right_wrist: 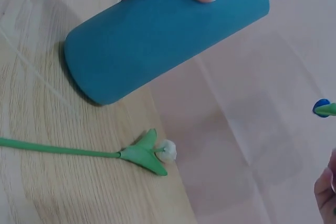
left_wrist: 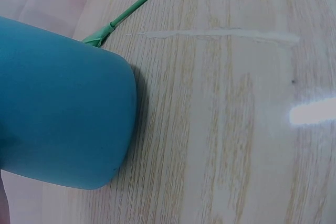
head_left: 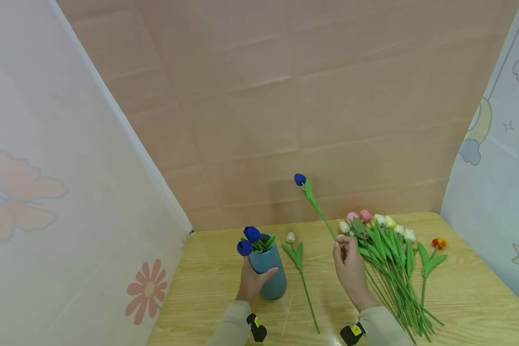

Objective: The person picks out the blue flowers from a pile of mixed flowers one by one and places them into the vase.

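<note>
My left hand (head_left: 253, 282) grips the blue vase (head_left: 271, 276) around its side, thumb across the front. Out of the vase's mouth lean two blue tulips (head_left: 252, 234) with green leaves. In the right wrist view the left thumb lies along the vase (right_wrist: 163, 40), whose base is on the table. My right hand (head_left: 350, 269) pinches a single blue tulip (head_left: 300, 179) low on its stem, its bloom up and to the left. Between the hands a white tulip (head_left: 290, 238) lies on the table, right of the vase.
A heap of tulips with white, pink and yellow blooms (head_left: 365, 216) lies on the wooden table (head_left: 212, 283) at the right, stems toward me. Beside it rests an orange tulip (head_left: 439, 243). Printed cloth walls (head_left: 91, 168) stand left and right, a plain backdrop (head_left: 251, 120) behind.
</note>
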`<action>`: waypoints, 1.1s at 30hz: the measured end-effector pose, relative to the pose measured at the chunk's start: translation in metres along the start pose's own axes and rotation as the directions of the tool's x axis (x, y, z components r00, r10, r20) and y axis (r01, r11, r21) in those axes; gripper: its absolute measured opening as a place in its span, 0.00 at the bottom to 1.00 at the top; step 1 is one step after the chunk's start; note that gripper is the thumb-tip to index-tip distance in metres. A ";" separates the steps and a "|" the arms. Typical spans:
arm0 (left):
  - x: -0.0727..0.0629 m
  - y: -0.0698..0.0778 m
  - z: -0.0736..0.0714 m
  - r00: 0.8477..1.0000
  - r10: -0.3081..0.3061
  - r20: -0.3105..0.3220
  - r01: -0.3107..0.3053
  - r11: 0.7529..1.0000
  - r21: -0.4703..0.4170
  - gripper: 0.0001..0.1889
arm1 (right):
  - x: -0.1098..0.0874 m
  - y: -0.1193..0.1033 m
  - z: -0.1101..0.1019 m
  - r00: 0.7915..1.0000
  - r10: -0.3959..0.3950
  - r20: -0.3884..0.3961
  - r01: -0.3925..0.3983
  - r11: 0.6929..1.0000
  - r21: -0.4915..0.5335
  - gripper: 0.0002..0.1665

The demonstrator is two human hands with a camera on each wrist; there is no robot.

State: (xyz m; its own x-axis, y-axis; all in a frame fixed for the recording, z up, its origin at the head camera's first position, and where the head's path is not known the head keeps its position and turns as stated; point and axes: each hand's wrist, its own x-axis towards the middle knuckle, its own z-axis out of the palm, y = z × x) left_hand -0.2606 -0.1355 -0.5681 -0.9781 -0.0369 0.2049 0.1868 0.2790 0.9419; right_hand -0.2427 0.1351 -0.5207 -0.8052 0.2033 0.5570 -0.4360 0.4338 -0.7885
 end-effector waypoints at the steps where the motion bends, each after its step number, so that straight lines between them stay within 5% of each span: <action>1: 0.000 0.000 0.000 1.000 -0.001 0.001 0.001 1.000 -0.002 0.50 | 0.000 -0.001 0.001 1.000 -0.015 -0.007 0.015 0.999 0.031 0.09; 6: 0.000 0.000 0.000 1.000 -0.025 0.001 0.025 1.000 -0.004 0.49 | 0.002 -0.004 0.004 0.998 -0.048 0.042 0.036 0.970 0.240 0.20; 15: -0.003 0.013 -0.001 0.998 -0.059 0.013 0.059 0.998 -0.012 0.50 | -0.002 0.004 0.007 0.976 -0.001 0.217 -0.097 0.893 0.440 0.31; 21: -0.001 0.009 0.000 0.999 -0.053 -0.001 0.053 0.999 -0.001 0.49 | -0.005 0.006 0.012 0.968 0.072 0.240 -0.191 0.830 0.524 0.23; 28: -0.006 0.025 -0.004 0.998 -0.053 0.016 0.053 0.999 -0.001 0.49 | -0.006 -0.005 0.013 0.947 0.198 0.254 -0.302 0.819 0.488 0.07; 33: -0.001 0.005 -0.001 0.999 -0.037 0.003 0.037 0.999 0.000 0.50 | -0.005 -0.013 0.014 0.950 0.192 0.246 -0.294 0.815 0.499 0.08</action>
State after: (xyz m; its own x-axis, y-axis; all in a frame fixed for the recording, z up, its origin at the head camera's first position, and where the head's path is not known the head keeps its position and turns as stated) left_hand -0.2588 -0.1350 -0.5630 -0.9847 -0.0441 0.1687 0.1502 0.2770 0.9490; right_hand -0.2386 0.1165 -0.5173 -0.9477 0.0603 0.3134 -0.3189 -0.1445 -0.9367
